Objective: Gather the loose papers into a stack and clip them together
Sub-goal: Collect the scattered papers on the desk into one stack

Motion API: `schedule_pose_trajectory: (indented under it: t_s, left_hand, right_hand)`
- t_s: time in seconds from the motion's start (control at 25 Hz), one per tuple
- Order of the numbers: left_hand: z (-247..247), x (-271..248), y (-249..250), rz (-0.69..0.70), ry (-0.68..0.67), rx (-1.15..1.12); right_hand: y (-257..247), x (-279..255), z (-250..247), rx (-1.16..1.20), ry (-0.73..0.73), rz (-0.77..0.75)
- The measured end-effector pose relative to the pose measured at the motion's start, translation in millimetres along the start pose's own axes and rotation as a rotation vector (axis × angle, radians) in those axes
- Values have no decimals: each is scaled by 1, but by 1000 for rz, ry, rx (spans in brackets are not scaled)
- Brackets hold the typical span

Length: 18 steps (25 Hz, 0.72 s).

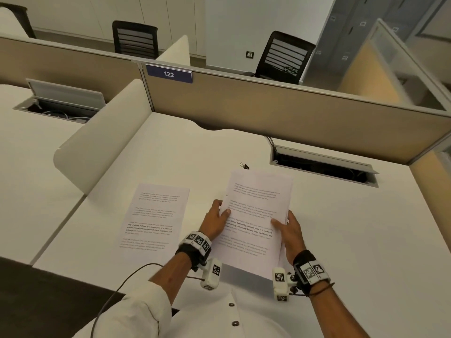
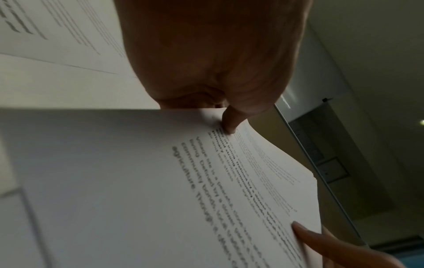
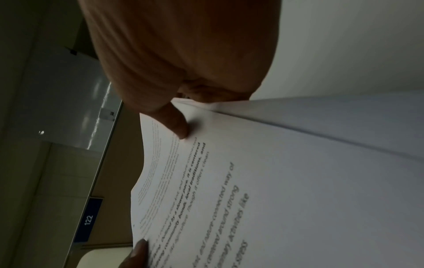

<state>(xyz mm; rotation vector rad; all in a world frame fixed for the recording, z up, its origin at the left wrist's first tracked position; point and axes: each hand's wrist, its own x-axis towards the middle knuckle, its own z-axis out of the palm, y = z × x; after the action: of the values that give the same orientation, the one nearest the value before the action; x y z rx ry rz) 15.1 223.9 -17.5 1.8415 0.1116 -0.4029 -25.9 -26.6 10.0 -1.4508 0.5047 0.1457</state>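
Observation:
A stack of printed papers (image 1: 253, 215) is held tilted above the white desk (image 1: 341, 240). My left hand (image 1: 216, 219) grips its left edge, thumb on top of the page. My right hand (image 1: 289, 230) grips the right edge, thumb also on the top sheet. Both thumbs press on the text in the left wrist view of the stack (image 2: 160, 190) and in the right wrist view of the stack (image 3: 286, 190). One loose printed sheet (image 1: 153, 217) lies flat on the desk to the left. A small black binder clip (image 1: 244, 165) sits on the desk just beyond the stack's top edge.
An open cable hatch (image 1: 322, 167) is recessed in the desk at the right rear. A beige partition with a blue "122" sign (image 1: 169, 74) runs behind the desk. A rounded cream divider (image 1: 102, 137) stands at the left. Black chairs (image 1: 284, 57) are beyond the partition.

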Motion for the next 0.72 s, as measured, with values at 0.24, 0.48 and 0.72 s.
schedule_pose_trajectory:
  t_s: [0.24,0.48,0.72]
  left_hand:
    - [-23,0,5,-67,-48,-9]
    - [-123,1,-57,-195,424,515]
    - [-195,-10,-116,-486,469,815]
  right_hand:
    - [1,5,6,-82,25,-23]
    - [5,5,9,-76,70,-10]
    - [18,6,17,-67,111,30]
